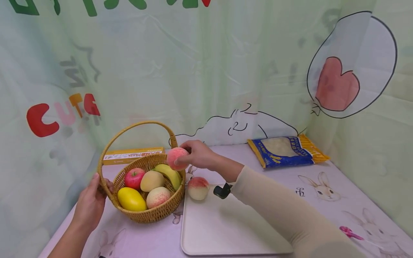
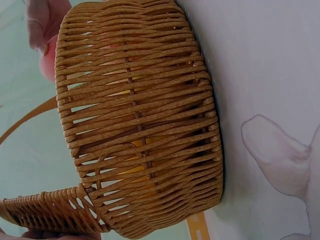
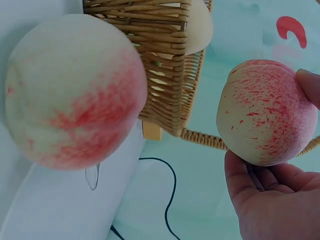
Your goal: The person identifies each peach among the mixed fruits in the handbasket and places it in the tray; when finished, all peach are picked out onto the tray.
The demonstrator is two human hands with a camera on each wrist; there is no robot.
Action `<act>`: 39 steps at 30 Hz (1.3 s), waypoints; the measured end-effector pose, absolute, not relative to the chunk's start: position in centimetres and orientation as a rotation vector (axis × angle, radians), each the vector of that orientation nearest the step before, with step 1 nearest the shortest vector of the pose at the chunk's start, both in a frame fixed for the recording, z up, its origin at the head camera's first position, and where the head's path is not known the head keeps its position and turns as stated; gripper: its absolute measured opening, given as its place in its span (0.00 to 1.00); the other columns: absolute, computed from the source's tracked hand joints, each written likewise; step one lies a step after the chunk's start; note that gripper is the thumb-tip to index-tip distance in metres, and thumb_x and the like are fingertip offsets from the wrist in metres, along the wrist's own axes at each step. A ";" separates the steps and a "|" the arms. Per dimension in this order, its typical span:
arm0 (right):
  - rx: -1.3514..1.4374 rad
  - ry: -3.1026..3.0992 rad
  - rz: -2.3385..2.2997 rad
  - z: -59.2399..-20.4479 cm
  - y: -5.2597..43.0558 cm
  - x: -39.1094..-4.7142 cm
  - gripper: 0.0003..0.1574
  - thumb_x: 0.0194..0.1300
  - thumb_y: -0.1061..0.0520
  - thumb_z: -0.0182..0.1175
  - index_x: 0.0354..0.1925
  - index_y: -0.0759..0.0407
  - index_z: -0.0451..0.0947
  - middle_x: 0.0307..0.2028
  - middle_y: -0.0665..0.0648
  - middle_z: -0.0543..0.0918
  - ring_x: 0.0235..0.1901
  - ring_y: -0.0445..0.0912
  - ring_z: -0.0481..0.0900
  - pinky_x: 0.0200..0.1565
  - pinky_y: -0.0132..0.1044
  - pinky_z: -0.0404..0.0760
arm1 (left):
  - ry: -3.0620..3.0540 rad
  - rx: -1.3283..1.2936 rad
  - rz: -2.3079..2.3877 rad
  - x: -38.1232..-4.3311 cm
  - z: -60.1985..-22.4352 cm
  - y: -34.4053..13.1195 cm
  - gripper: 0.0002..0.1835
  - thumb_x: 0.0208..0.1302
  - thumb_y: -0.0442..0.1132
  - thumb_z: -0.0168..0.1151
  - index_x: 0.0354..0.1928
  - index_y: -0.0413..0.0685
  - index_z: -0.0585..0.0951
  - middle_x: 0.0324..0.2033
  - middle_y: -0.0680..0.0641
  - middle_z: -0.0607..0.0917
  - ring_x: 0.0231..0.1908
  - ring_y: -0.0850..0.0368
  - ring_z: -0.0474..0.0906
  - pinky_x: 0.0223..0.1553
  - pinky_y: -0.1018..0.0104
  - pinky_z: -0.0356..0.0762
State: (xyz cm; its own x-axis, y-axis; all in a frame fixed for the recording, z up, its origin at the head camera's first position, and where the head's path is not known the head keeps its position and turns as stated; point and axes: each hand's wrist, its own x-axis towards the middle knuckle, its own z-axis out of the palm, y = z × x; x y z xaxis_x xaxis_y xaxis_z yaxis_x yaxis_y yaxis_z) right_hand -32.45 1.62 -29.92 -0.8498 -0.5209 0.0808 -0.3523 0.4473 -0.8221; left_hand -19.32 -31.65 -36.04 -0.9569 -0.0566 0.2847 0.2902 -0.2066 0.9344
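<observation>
A wicker basket (image 1: 151, 216) with a tall handle stands left of centre. My left hand (image 1: 90, 204) grips the base of its handle at the left side. In it lie a red apple (image 1: 133, 178), a yellow mango (image 1: 131, 199), a banana (image 1: 173, 176), a pale peach (image 1: 158, 197) and a tan rounded fruit (image 1: 152, 181). My right hand (image 1: 201, 154) pinches a pink peach (image 1: 175, 158) between thumb and fingers, raised by the basket's right rim; the right wrist view shows this peach (image 3: 267, 112) up close. Another peach (image 1: 198, 190) sits at the tray's back left corner.
A cream tray (image 1: 238, 233) lies right of the basket, under my right forearm. Behind the basket is a yellow-and-white pasta box (image 1: 111, 157). A blue and yellow food bag (image 1: 284, 151) lies at the back right. Printed curtains hang behind and at both sides.
</observation>
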 end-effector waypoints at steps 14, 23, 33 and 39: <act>-0.669 2.482 -1.468 -30.8 5.7 -31.9 0.23 0.64 0.54 0.70 0.56 0.57 0.81 0.45 0.54 0.85 0.44 0.48 0.79 0.49 0.45 0.82 | -1.834 -0.253 -2.255 -19.2 -35.8 -31.7 0.19 0.85 0.52 0.38 0.44 0.50 0.76 0.36 0.54 0.77 0.40 0.61 0.74 0.51 0.76 0.72; -0.637 2.471 -1.481 -31.5 8.0 -30.6 0.24 0.64 0.55 0.69 0.57 0.58 0.80 0.47 0.55 0.85 0.45 0.48 0.79 0.47 0.40 0.82 | -1.860 -0.224 -2.248 -19.2 -35.7 -31.6 0.20 0.85 0.53 0.37 0.43 0.49 0.75 0.36 0.53 0.77 0.41 0.60 0.73 0.52 0.76 0.71; -0.572 2.492 -1.465 -32.8 10.3 -29.7 0.27 0.62 0.54 0.71 0.58 0.59 0.79 0.49 0.55 0.84 0.48 0.49 0.79 0.48 0.39 0.83 | -1.786 -0.291 -2.301 -19.3 -35.8 -31.7 0.19 0.84 0.51 0.40 0.43 0.49 0.76 0.36 0.53 0.77 0.40 0.60 0.74 0.51 0.75 0.72; -0.557 2.501 -1.465 -33.2 11.6 -29.2 0.26 0.62 0.55 0.70 0.57 0.60 0.80 0.48 0.55 0.84 0.47 0.50 0.79 0.47 0.38 0.82 | -1.762 -0.344 -2.302 -19.3 -36.0 -31.7 0.20 0.85 0.49 0.39 0.42 0.48 0.77 0.35 0.53 0.78 0.40 0.59 0.74 0.51 0.74 0.71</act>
State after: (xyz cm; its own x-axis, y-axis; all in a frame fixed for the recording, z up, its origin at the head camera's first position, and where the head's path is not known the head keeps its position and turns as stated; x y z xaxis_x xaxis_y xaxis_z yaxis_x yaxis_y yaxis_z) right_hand -29.25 11.57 -33.24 -0.9112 -0.4111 0.0254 -0.2233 0.4412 -0.8692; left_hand -19.31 -31.71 -36.04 -0.9480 -0.0335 0.3166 0.3144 -0.2555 0.9142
